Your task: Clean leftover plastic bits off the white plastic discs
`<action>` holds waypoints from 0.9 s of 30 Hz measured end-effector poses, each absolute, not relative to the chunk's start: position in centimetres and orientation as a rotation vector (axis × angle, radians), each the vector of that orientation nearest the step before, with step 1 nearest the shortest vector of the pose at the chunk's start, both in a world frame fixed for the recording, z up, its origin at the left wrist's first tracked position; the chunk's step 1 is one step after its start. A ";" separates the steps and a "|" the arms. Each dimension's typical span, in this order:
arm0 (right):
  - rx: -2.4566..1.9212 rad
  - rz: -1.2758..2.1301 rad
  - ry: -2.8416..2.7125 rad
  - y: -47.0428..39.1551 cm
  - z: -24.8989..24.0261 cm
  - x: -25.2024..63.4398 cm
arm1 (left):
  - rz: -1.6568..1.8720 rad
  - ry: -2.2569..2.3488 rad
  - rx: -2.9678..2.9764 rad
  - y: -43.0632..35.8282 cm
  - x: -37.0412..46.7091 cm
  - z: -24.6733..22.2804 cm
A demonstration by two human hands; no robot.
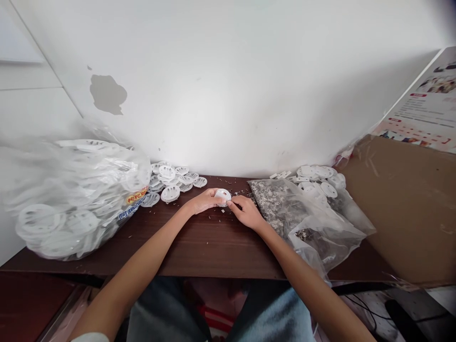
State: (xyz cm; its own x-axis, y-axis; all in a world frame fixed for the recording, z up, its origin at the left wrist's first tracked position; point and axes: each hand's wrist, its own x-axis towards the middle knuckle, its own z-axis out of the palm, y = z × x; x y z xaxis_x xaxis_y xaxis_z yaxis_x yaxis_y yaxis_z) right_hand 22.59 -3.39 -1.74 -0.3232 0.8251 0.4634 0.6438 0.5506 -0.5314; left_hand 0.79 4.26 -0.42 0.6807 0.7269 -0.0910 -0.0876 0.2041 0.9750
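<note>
Over the middle of the dark brown table, my left hand (206, 201) grips a round white plastic disc (223, 194) that has slots in it. My right hand (245, 211) meets the disc's right edge with thumb and forefinger pinched together. Whether a small part sits in that pinch is too fine to make out. Just below the disc, a tiny white piece (223, 210) lies on the table. Past my left hand is a heap of similar white slotted discs (170, 193). Beside my right hand lies a clear plastic bag (272, 199) full of tiny pale and dark pieces.
A big clear bag of white discs (81, 218) fills the table's left side. More white discs (317, 178) are piled behind the right bag, near a brown cardboard sheet (406, 204). A white wall (221, 95) stands behind the table (221, 256).
</note>
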 end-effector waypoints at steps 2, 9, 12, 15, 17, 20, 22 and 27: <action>-1.215 0.322 -2.065 -3.3 -1.8 22.6 | 0.641 0.642 1.261 4.2 0.8 -0.5; -1.253 0.334 -2.037 -3.0 -1.8 22.6 | 0.656 0.681 1.334 4.1 0.8 -0.4; -1.269 0.331 -2.031 -2.9 -1.8 22.6 | 0.675 0.685 1.341 3.9 0.8 -0.2; -1.268 0.342 -2.032 -3.0 -1.8 22.6 | 0.680 0.644 1.372 3.6 0.9 0.0; -1.259 0.356 -2.031 -3.0 -1.8 22.6 | 0.684 0.617 1.405 3.6 0.9 0.0; -1.256 0.364 -2.036 -3.0 -1.8 22.6 | 0.689 0.627 1.444 3.7 1.0 -0.2; -1.263 0.366 -2.039 -3.0 -1.7 22.6 | 0.693 0.647 1.462 3.7 1.0 -0.4; -1.288 0.367 -2.032 -3.2 -1.4 22.7 | 0.707 0.681 1.554 3.6 1.2 -0.4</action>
